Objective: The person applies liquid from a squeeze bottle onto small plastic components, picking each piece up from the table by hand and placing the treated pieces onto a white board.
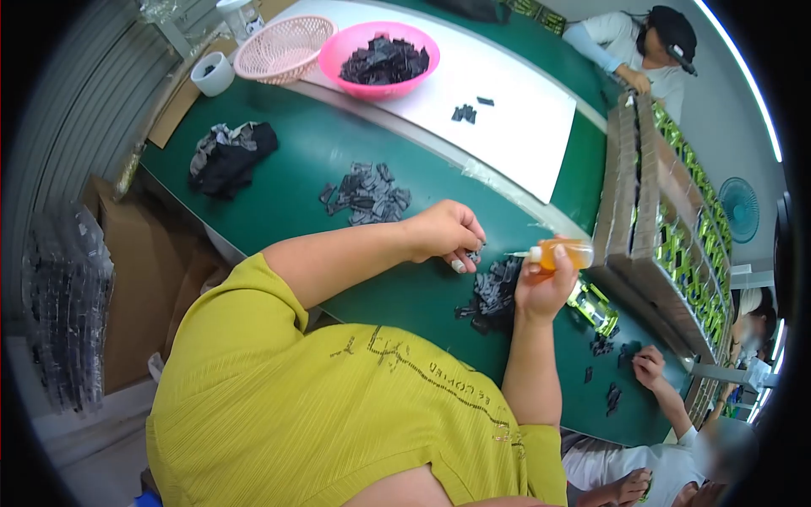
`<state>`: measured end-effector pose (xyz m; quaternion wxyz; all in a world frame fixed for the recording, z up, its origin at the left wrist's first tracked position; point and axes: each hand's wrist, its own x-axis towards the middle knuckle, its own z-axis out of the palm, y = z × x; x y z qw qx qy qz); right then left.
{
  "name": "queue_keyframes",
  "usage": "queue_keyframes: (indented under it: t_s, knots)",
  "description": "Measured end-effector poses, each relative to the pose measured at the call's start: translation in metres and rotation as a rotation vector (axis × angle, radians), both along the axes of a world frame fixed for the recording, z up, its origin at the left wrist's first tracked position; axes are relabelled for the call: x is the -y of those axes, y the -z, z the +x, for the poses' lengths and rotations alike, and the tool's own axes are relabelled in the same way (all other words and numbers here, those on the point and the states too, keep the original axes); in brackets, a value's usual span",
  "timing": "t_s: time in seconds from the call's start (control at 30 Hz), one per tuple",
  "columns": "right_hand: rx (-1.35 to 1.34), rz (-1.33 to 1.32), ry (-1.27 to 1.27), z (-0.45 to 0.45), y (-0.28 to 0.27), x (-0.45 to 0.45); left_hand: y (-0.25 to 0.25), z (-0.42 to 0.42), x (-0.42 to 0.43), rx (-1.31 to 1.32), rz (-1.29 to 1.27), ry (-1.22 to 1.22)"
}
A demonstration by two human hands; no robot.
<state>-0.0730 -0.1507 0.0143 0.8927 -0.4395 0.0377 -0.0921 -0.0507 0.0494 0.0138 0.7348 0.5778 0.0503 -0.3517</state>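
My right hand point(545, 287) is wrapped round a squeeze bottle point(568, 253) of orange liquid. The bottle lies tilted nearly level, its thin nozzle directed toward my left hand point(448, 232). That hand is closed in a pinch on a small dark plastic part point(476, 252), mostly covered by the fingers, and one fingertip has a white wrapping. Below the two hands is a heap of black plastic parts point(497, 287) on the green table point(287, 186). Another pile of dark grey parts point(367, 194) lies beyond my left forearm.
A pink bowl point(334, 78) of black parts and a pale pink basket point(283, 51) stand at the back. Dark cloth point(232, 160) lies at left. A green-and-black assembly point(594, 308) and a tall cardboard divider box point(650, 220) stand at right. Co-workers sit at the right side.
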Motion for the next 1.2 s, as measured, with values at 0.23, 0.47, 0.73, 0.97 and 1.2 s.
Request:
queue_keyframes:
  t_s: [0.23, 0.47, 0.73, 0.97, 1.2]
  knots:
    - [0.008, -0.048, -0.017, -0.002, 0.004, -0.002, -0.007, 0.107, -0.031, 0.571, 0.361, -0.478]
    - [0.04, -0.067, -0.011, -0.001, 0.005, 0.0, 0.041, 0.183, -0.053, 0.562, 0.504, -0.6]
    - [0.022, -0.082, -0.035, 0.001, 0.007, -0.001, -0.031, 0.047, -0.107, 0.718, 1.096, -0.153]
    - [0.002, -0.094, -0.032, 0.0, 0.006, -0.004, 0.014, -0.034, -0.128, 0.875, 1.493, 0.01]
    - [0.005, -0.126, -0.025, -0.004, 0.006, -0.007, 0.023, -0.034, -0.086, 1.158, 1.354, 0.125]
